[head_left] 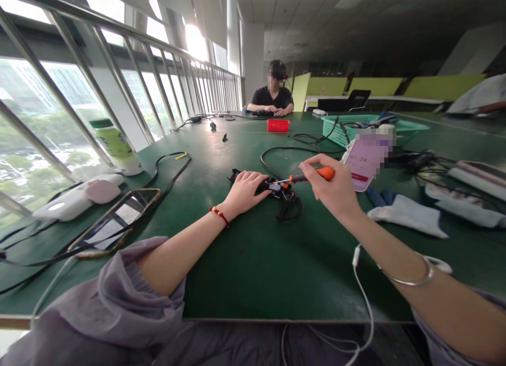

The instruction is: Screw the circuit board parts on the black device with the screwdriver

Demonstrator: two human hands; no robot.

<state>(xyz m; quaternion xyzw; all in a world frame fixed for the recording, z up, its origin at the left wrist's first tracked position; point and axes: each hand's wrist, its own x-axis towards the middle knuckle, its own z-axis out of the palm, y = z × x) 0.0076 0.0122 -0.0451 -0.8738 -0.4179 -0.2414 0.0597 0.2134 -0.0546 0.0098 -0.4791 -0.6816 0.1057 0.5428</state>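
Note:
On the green table (253,271), a black device (281,189) with small coloured wires lies open near the middle. My left hand (245,192) is wrapped over its left part, fingers closed on it. An orange and black screwdriver (302,177) is held in my right hand (330,184), its shaft level and pointing left. The metal tip reaches the device beside my left thumb; whether it sits in a screw is too small to tell. A black cable loop hangs off the device's near right side.
Left: a phone (118,221), a white case (79,197) and a bottle (117,147). Ahead: a red box (278,126) and a seated person (273,95). Right: a teal basket (332,131), an upright phone (366,160), gloves (411,214) and a white cable (366,297).

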